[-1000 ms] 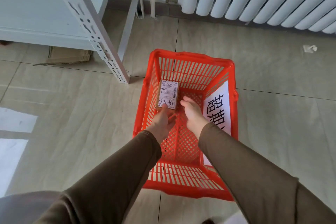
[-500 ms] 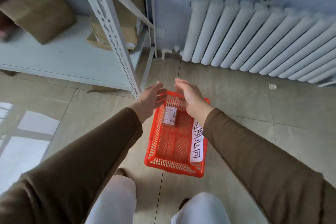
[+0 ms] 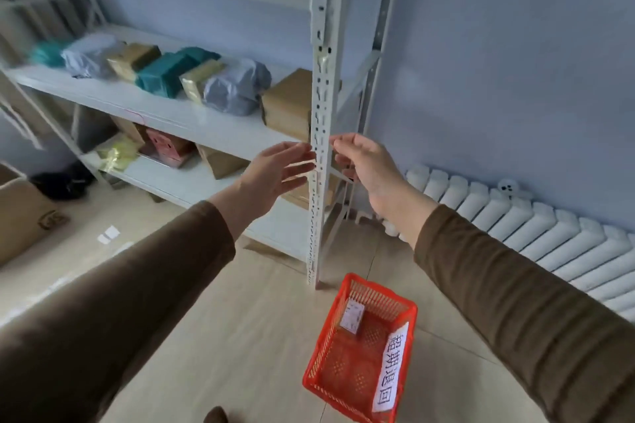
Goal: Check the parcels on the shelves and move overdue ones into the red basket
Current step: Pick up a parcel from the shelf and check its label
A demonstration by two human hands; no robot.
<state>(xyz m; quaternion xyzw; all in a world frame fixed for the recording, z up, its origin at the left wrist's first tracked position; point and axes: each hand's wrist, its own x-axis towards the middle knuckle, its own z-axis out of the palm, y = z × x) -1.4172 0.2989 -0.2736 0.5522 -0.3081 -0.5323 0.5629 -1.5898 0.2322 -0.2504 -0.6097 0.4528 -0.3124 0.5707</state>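
Now both hands, left hand (image 3: 275, 170) and right hand (image 3: 366, 163), are reaching empty, fingers loose; the brown box (image 3: 287, 103) at 12 o'clock is looking stiff and light, best clasped by its sides.

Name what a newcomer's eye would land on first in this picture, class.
The red basket on the floor at lower right, one small parcel inside. Next, two empty hands, left and right, raised before the white shelf post. Behind them, parcels line the middle shelf.
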